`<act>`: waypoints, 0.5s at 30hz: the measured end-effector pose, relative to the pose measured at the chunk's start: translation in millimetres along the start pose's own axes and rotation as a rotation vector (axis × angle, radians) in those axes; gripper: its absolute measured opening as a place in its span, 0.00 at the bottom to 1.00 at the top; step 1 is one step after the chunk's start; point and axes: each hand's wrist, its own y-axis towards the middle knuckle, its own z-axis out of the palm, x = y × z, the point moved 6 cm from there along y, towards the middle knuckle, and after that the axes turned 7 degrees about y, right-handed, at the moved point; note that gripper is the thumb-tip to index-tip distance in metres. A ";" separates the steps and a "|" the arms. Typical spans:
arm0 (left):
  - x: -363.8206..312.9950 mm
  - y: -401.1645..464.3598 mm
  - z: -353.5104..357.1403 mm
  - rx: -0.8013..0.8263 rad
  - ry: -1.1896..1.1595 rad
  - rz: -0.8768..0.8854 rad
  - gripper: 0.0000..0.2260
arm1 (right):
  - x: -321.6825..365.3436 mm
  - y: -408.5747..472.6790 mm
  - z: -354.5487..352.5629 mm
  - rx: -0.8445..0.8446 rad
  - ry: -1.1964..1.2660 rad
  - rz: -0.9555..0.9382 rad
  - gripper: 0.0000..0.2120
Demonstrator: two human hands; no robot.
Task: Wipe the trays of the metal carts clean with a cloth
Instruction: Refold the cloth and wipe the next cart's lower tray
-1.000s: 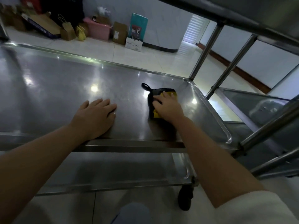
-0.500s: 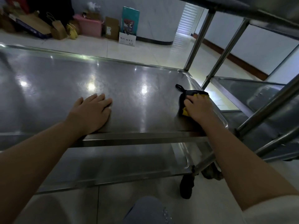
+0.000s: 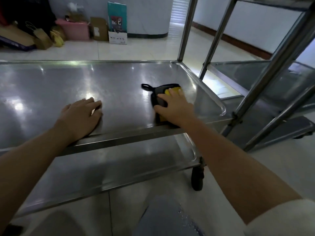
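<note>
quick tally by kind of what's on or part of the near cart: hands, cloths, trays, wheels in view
hands: 2, left hand and right hand, both on the upper tray
cloths: 1, cloth under the right hand
trays: 2, upper tray and lower tray
wheels: 1, wheel
total: 6

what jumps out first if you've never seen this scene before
The right hand pressing a black and yellow cloth flat near the right end of the shiny metal tray. The left hand rests flat on the tray's near edge. A second cart stands just to the right.
</note>
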 end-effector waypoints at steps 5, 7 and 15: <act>6.4 -19.7 -16.0 -0.013 -0.036 -0.066 0.13 | -80.7 -18.2 -38.5 -0.044 -0.126 0.271 0.35; 20.9 -36.2 -22.5 -0.024 -0.040 -0.036 0.14 | -81.4 -19.4 -41.6 -0.080 -0.155 0.307 0.30; 86.9 -82.6 -25.2 0.021 0.094 -0.082 0.28 | -1.5 -20.3 -3.4 0.026 -0.062 0.243 0.30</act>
